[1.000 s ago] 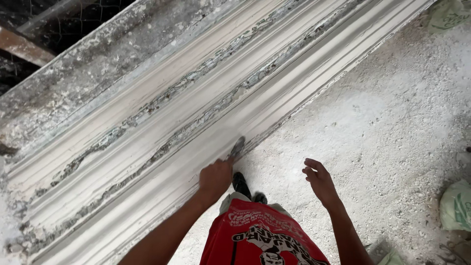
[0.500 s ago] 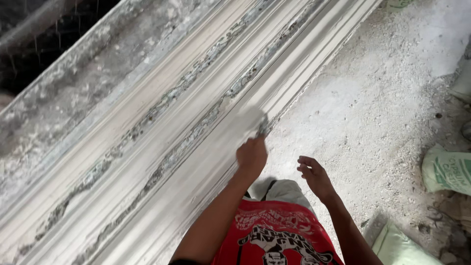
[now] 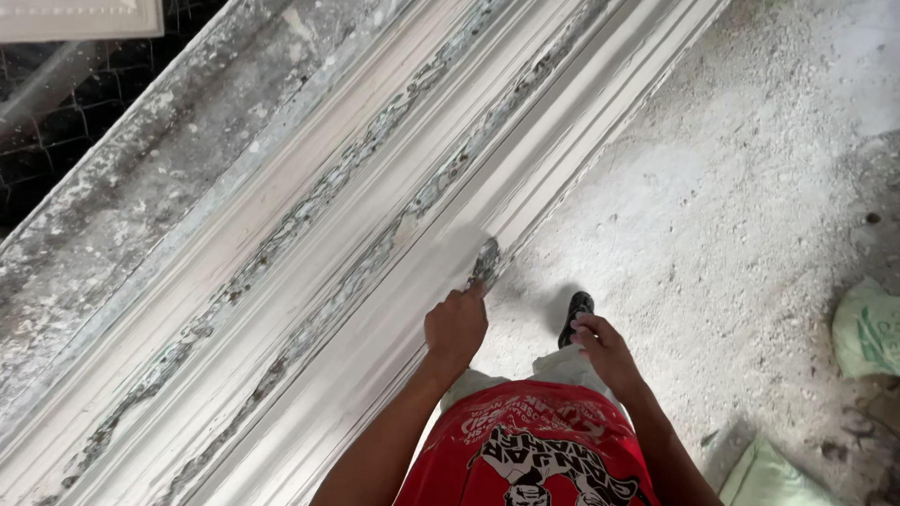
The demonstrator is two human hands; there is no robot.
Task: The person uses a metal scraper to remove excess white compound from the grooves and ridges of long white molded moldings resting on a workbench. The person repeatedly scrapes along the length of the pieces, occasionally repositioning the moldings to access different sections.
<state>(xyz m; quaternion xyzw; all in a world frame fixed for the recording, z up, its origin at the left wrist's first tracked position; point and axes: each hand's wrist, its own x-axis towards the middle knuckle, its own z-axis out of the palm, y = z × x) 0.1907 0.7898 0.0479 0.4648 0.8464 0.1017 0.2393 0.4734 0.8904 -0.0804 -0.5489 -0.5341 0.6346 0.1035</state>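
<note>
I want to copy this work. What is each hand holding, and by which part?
Left hand holds a small scraper by its handle end. Right hand holds nothing.

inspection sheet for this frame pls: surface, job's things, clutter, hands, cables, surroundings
Surface: long white ridged plaster moulding, streaked grey-green along its grooves.
Job's things: small plaster-caked scraper, tip on the moulding's near edge.
Clutter: pale green sacks on the dusty floor at right.
Hands: left hand grips the scraper; right hand empty, fingers loosely curled, off the moulding.
Cables: nothing seen.
Surroundings: wire mesh at upper left; dark shoe below.
</note>
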